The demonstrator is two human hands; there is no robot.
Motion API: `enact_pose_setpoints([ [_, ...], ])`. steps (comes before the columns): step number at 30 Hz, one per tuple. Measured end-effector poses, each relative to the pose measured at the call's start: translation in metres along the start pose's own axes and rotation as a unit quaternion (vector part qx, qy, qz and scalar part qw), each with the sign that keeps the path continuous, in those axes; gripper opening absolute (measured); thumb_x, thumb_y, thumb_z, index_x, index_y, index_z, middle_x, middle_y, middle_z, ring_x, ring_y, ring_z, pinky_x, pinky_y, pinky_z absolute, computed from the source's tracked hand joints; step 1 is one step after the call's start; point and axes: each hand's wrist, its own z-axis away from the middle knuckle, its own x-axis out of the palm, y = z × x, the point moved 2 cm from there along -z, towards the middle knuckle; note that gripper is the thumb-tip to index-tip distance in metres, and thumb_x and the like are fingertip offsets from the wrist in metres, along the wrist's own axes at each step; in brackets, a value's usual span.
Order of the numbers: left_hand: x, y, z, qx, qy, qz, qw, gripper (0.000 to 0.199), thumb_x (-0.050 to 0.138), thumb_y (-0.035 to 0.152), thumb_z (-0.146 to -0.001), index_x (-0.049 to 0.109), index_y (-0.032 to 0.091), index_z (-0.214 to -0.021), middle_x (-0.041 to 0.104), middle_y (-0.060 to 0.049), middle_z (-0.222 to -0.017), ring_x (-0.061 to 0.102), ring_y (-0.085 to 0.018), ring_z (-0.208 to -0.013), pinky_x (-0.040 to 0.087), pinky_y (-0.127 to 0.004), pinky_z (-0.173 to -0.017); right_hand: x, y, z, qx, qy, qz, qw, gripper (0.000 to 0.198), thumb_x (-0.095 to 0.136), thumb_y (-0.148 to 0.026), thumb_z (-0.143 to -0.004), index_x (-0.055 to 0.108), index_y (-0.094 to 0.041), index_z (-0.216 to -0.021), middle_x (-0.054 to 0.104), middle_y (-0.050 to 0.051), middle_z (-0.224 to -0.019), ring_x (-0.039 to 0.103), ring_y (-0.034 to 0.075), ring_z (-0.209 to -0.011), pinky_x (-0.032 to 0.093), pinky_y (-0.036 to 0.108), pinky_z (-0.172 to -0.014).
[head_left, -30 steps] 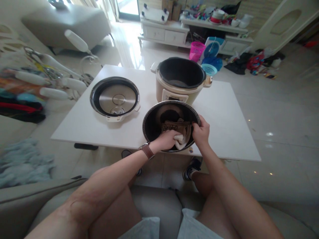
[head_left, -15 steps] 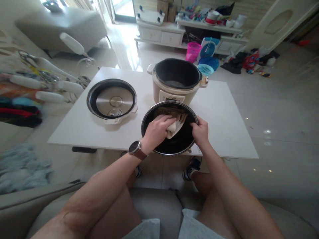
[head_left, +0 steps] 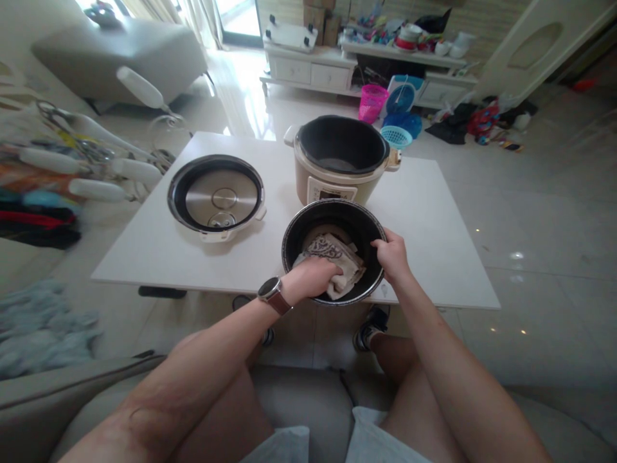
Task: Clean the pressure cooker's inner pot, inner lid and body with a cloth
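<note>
Left fingers (head_left: pixel 333 270) gripping one cloth (head_left: pixel 348 260) inside one pot (head_left: pixel 332 217), right fingers (head_left: pixel 380 245) clamping its rim (head_left: pixel 372 289), one cooker (head_left: pixel 307 175), one lid (head_left: pixel 212 196)

cloth (head_left: pixel 344 257) partly hidden by left hand (head_left: pixel 314 276), panel lettering (head_left: pixel 332 191) too small, sofa (head_left: pixel 299 399) cropped

Head camera: worn above the sofa (head_left: pixel 303 392), facing forward and steeply down
Arms: nearest the lens, the left arm (head_left: pixel 202 366) from the lower left, the right arm (head_left: pixel 443 354) from the lower right
Pot (head_left: pixel 337 218): just past centre, seen from above into its mouth
Table (head_left: pixel 424 244): across the middle of the frame
Cabinet (head_left: pixel 332 76): farthest, along the top
Width: broad, curtain (head_left: pixel 205 22) upper left to floor (head_left: pixel 554 244) at right
</note>
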Motion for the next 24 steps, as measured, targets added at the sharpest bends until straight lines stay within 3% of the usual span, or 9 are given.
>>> enact_pose_setpoints([
  [5,-0.006,0.000,-0.002,0.007,-0.006,0.016,1.000,0.042,0.056,0.009,-0.086,0.079,0.029,-0.115,0.082,-0.007,-0.110,0.076,-0.026,-0.103,0.055,-0.031,-0.089,-0.001,0.002,-0.004,-0.002,-0.010,0.031,0.999,0.028,0.057,-0.031,-0.061,0.073,-0.018,-0.079,0.065,-0.002,-0.070,0.054,0.019,-0.073,0.046,0.033,-0.074],
  [12,-0.017,0.002,-0.007,0.012,0.037,0.030,0.999,0.040,0.048,0.008,-0.088,0.075,0.027,-0.111,0.081,-0.006,-0.112,0.076,-0.027,-0.106,0.055,-0.032,-0.085,-0.001,0.012,-0.012,0.008,-0.003,0.040,0.999,0.034,0.056,-0.033,-0.063,0.075,-0.018,-0.087,0.068,0.000,-0.076,0.058,0.022,-0.079,0.050,0.035,-0.080],
  [24,-0.011,0.004,-0.012,0.023,0.002,0.012,1.000,0.036,0.052,0.009,-0.085,0.075,0.026,-0.108,0.082,-0.007,-0.106,0.077,-0.027,-0.102,0.056,-0.032,-0.085,0.000,0.010,-0.011,0.022,-0.003,0.046,0.999,0.036,0.051,-0.030,-0.056,0.073,-0.019,-0.082,0.064,-0.001,-0.071,0.055,0.020,-0.075,0.048,0.034,-0.077],
])
